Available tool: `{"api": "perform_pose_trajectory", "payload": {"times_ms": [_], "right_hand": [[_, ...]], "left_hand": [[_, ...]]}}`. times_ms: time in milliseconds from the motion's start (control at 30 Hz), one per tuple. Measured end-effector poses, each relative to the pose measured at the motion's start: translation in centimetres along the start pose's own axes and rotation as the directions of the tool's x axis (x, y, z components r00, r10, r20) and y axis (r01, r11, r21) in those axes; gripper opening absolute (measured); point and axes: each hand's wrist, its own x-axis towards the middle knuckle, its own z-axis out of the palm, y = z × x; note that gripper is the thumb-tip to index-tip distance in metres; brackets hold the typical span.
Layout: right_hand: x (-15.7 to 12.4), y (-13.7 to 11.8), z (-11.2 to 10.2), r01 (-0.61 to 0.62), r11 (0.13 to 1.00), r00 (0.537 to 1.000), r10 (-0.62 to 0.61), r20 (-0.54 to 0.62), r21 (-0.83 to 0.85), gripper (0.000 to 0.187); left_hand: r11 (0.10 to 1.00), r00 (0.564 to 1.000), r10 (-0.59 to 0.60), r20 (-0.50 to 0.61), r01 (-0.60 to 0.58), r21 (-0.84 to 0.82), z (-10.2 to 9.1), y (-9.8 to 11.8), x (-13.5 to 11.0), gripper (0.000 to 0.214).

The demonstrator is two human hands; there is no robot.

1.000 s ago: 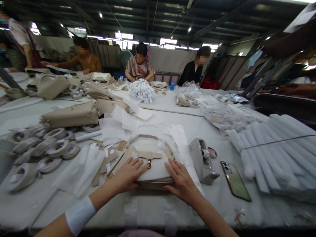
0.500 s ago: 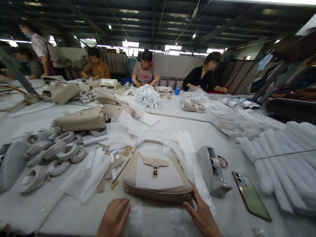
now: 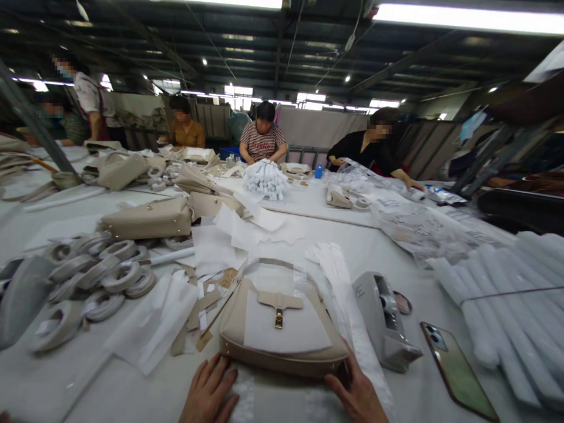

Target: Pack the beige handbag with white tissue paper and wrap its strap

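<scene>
A beige handbag (image 3: 229,323) lies on its back in front of me, its base towards me. White paper (image 3: 264,332) covers its front under the flap with a gold clasp (image 3: 278,318). The strap (image 3: 268,262) arches away at the far side, with a clear wrap on part of it. My right hand (image 3: 359,390) grips the near right corner, thumb at the base and fingers along the side. My left hand (image 3: 210,390) is open, fingers spread, by the near left corner; whether its fingertips touch the bag I cannot tell.
Left are rolled beige straps (image 3: 118,276), paper sheets (image 3: 154,323) and another bag (image 3: 147,218). Right are flat plastic bags (image 3: 337,282), a tape dispenser (image 3: 385,323), a phone (image 3: 458,370) and bundled white foam rolls (image 3: 502,311). Several co-workers sit or stand across the table.
My left hand has moved forward to the bag's near left corner and spread its fingers. My right hand stays at the right corner. A co-worker at right has stretched an arm out rightward.
</scene>
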Motion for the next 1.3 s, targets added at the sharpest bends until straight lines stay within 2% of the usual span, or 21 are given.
{"api": "perform_pose_trajectory", "payload": {"times_ms": [67,133,233,333,433,567,700,800,900,967,1033,1167,1300], "right_hand": [[-0.1,-0.2,-0.5,0.017,0.998,1.000,-0.016,0.014,-0.061,0.079],[-0.1,-1.0,-1.4,0.062,0.985,0.998,-0.064,-0.005,-0.159,0.085],[0.3,-3.5,-3.3,0.218,0.924,0.970,-0.241,-0.035,-0.314,0.088],[1.7,-6.4,-4.7,0.436,0.794,0.890,-0.450,0.071,-0.423,0.073],[3.3,-8.4,-4.9,0.578,0.694,0.811,-0.547,0.207,-0.429,0.048],[4.7,-8.9,-4.0,0.630,0.669,0.776,-0.514,0.366,-0.394,0.033],[5.7,-8.1,-3.2,0.651,0.661,0.749,-0.478,0.459,-0.373,0.035],[6.2,-7.6,-2.9,0.647,0.678,0.744,-0.462,0.482,-0.349,0.040],[6.1,-7.0,-2.5,0.617,0.700,0.774,-0.454,0.441,-0.361,0.046],[5.8,-6.2,-1.8,0.599,0.704,0.794,-0.461,0.397,-0.382,0.050],[5.3,-5.2,-0.8,0.582,0.704,0.811,-0.470,0.348,-0.406,0.051],[3.8,-2.8,1.8,0.524,0.729,0.847,-0.501,0.179,-0.440,0.057],[2.4,-0.9,4.0,0.405,0.825,0.878,-0.471,-0.084,-0.394,0.071]], "left_hand": [[0.998,0.999,-0.013,-0.039,0.011,-0.057,-1.2,0.6,0.5,0.030],[0.993,0.995,0.016,-0.103,-0.027,-0.114,-3.0,1.2,2.0,0.031],[0.987,0.984,0.084,-0.158,-0.104,-0.120,-5.8,2.0,5.6,0.041],[0.979,0.982,0.188,0.009,-0.187,-0.082,-7.0,2.9,9.6,0.042],[0.970,0.949,0.244,0.200,-0.241,-0.042,-6.5,3.5,12.4,0.046],[0.968,0.888,0.235,0.396,-0.252,-0.009,-5.5,3.7,14.2,0.056],[0.960,0.827,0.236,0.511,-0.280,0.009,-5.5,3.7,15.7,0.063],[0.951,0.770,0.258,0.584,-0.309,-0.012,-5.6,3.5,17.0,0.057],[0.948,0.724,0.274,0.633,-0.315,-0.050,-5.4,3.3,17.6,0.038],[0.946,0.717,0.281,0.638,-0.320,-0.058,-4.9,3.2,17.4,0.031],[0.947,0.725,0.278,0.630,-0.318,-0.052,-4.0,3.1,16.6,0.035],[0.963,0.782,0.240,0.576,-0.269,-0.037,-1.6,2.5,14.1,0.055],[0.986,0.855,0.166,0.492,-0.153,-0.066,0.1,2.1,12.2,0.061]]}}
